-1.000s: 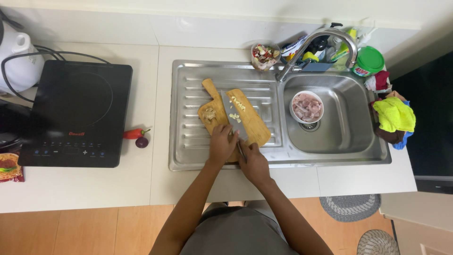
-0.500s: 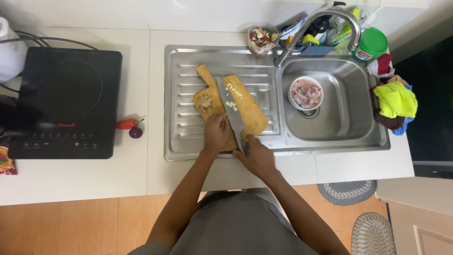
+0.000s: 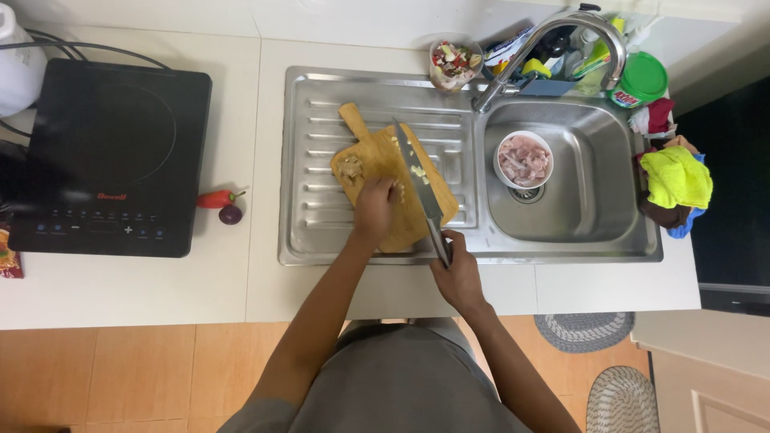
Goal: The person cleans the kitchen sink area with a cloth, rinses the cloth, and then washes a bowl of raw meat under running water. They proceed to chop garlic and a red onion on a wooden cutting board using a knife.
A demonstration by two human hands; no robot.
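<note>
A wooden cutting board (image 3: 375, 157) lies on the ribbed drainer of a steel sink (image 3: 321, 160). A small pile of chopped pale bits (image 3: 350, 167) sits on its left side. My left hand (image 3: 374, 210) rests on the board, fingers curled down over some pale pieces near its middle. My right hand (image 3: 457, 273) grips the handle of a large kitchen knife (image 3: 417, 176). Its blade points away from me, lying across the board with pale bits stuck to it.
A white bowl of raw meat pieces (image 3: 524, 159) stands in the sink basin. A glass bowl of chopped vegetables (image 3: 454, 63) sits behind the drainer by the tap (image 3: 553, 32). A black induction hob (image 3: 104, 152), a red chilli (image 3: 213, 199) and a small dark onion (image 3: 230, 214) lie left.
The camera view shifted and came closer. My right hand drew back toward the counter edge, and the knife now lies lengthwise across the board. My left hand stays on the board.
</note>
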